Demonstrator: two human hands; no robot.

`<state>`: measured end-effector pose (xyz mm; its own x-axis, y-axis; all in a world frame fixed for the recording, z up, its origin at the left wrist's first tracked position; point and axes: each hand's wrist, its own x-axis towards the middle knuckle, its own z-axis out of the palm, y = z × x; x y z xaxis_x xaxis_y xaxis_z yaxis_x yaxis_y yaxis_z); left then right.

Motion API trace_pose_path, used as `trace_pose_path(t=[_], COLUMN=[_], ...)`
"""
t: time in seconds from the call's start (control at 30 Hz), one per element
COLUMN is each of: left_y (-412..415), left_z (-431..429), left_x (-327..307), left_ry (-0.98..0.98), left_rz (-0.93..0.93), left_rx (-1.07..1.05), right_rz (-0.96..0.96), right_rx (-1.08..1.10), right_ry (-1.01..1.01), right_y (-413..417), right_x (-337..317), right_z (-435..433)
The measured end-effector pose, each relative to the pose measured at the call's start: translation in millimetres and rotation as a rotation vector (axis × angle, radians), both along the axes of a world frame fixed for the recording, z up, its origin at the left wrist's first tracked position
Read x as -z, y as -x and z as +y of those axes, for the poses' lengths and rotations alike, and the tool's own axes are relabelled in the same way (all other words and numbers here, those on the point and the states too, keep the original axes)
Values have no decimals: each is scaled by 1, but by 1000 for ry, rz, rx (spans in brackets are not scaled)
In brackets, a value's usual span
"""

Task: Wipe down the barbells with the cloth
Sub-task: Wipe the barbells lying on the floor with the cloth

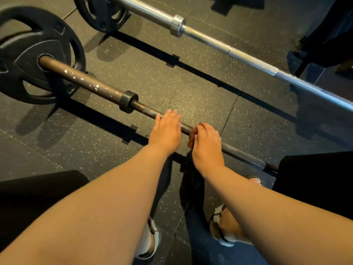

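A dark barbell [91,84] lies on the rubber floor, running from a black plate [28,46] at the left down to the lower right. My left hand [166,130] rests flat on its shaft with fingers straight, just right of the collar [128,101]. Right beside it, my right hand [207,144] curls over the shaft and grips a small brownish-orange cloth [191,139] against the bar; most of the cloth is hidden under the fingers. A silver barbell [248,57] lies parallel farther back.
A second black plate [99,14] sits on the silver bar at the top. Dark equipment [324,44] stands at the right edge. My feet in sandals [223,232] and my knees in black frame the bottom, close to the dark bar.
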<state>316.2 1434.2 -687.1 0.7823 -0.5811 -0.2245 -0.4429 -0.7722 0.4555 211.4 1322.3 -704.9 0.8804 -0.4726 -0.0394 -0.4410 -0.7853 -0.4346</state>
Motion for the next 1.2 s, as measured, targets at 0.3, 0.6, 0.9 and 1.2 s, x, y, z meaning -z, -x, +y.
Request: trace_pose_path(t=[0.3,0.6,0.9,1.2], left_y=[4,-10,-8,-20], left_z=[22,36,45,47], left_x=[4,1,6,-2], left_ry=[137,63,0,90], left_rz=[76,48,-33,78], left_rx=[-148,-76,-189,-218], right_rz=[-47,-65,-35,118], right_rx=[360,-40,-111,-157], right_ry=[6,-89,-61,-19], right_y=[-4,-52,-69,-101], right_x=[1,-2,-1,-2], right_z=[18,35,64,54])
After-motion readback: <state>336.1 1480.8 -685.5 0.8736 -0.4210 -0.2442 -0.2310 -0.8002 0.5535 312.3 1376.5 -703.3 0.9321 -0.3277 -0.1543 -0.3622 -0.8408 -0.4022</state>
